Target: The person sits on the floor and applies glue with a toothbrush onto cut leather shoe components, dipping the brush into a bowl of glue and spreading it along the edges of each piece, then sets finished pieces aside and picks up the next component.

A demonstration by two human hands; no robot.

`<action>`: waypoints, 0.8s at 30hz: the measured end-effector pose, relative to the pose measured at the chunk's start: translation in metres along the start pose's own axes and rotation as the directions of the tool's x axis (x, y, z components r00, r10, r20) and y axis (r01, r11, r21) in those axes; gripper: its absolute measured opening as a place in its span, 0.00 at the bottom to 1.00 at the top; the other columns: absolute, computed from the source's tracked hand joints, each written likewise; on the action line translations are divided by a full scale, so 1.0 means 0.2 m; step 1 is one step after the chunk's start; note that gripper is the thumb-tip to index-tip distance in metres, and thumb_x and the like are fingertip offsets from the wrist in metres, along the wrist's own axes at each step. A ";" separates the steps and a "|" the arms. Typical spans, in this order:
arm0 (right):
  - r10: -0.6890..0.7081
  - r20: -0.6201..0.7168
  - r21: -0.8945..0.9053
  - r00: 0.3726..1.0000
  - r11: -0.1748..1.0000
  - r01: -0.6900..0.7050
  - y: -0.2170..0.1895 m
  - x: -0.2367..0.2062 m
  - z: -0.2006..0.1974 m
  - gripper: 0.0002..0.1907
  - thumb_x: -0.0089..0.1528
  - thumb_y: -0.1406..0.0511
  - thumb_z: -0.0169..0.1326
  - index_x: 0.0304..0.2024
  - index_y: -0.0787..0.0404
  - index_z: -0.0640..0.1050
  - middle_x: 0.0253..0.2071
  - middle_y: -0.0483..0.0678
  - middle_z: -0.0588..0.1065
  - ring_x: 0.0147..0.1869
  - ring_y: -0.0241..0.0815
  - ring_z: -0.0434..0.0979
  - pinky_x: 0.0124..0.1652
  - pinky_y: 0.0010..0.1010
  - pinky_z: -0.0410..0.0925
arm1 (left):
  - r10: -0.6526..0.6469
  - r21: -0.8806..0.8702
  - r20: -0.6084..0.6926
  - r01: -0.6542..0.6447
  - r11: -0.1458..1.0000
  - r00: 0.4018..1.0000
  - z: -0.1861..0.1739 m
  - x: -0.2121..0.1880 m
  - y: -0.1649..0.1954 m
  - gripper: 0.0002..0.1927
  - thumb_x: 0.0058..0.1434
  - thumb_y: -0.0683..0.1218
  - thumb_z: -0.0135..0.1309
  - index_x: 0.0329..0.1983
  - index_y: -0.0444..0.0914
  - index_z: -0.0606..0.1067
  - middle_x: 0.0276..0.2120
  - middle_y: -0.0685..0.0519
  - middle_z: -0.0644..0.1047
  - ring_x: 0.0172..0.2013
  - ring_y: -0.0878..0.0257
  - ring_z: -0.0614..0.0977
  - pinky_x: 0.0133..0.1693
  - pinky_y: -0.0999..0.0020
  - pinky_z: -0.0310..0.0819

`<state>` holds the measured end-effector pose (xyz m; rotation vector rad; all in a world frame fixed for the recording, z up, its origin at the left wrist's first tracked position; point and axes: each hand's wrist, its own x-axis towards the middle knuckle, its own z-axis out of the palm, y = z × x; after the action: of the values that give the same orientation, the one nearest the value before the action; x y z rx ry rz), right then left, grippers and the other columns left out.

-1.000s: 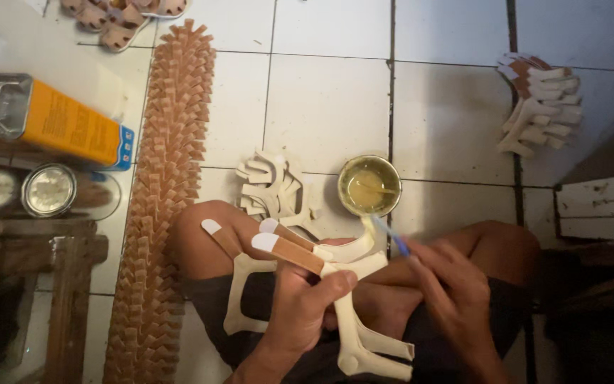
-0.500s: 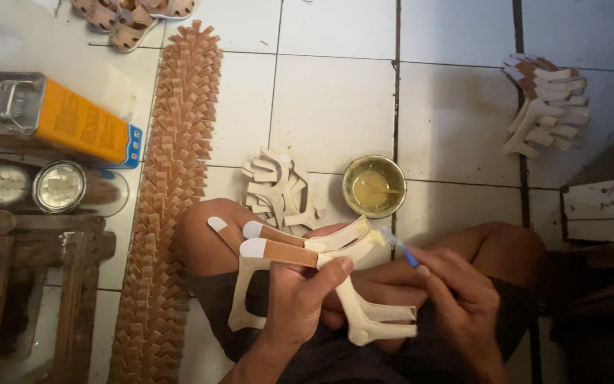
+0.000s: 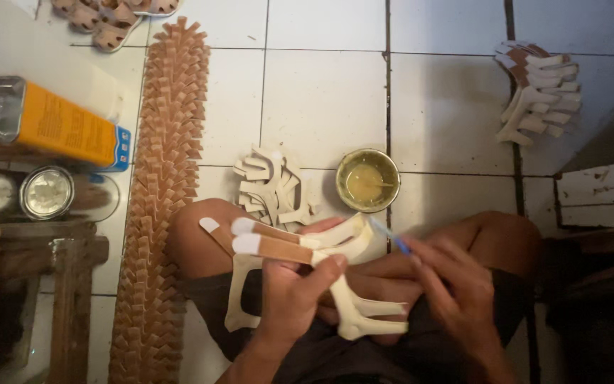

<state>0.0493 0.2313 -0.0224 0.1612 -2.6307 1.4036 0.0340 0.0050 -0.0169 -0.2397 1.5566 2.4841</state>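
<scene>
One bowl [image 3: 367,180]; two tins [image 3: 47,192]

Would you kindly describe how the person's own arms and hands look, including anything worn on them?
Both the left hand and right hand are bare: no gloves, rings, watch or sleeves show on either hand or forearm. Dark shorts are worn below.
</scene>
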 end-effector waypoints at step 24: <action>0.474 0.050 0.805 0.879 0.502 -0.317 0.25 -0.20 0.36 0.20 0.57 0.77 0.56 0.53 0.71 0.79 0.39 0.48 0.78 0.37 0.36 0.76 0.37 0.27 0.70 | -0.087 0.105 0.167 0.070 0.992 0.982 -0.04 -0.02 -0.14 0.19 0.60 0.39 0.62 0.53 0.26 0.79 0.43 0.49 0.83 0.42 0.68 0.82 0.46 0.71 0.78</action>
<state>0.0749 0.1999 -0.1092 -0.5048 -1.7284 2.5412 0.0460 0.0094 -0.0432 -0.0688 1.5619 2.2943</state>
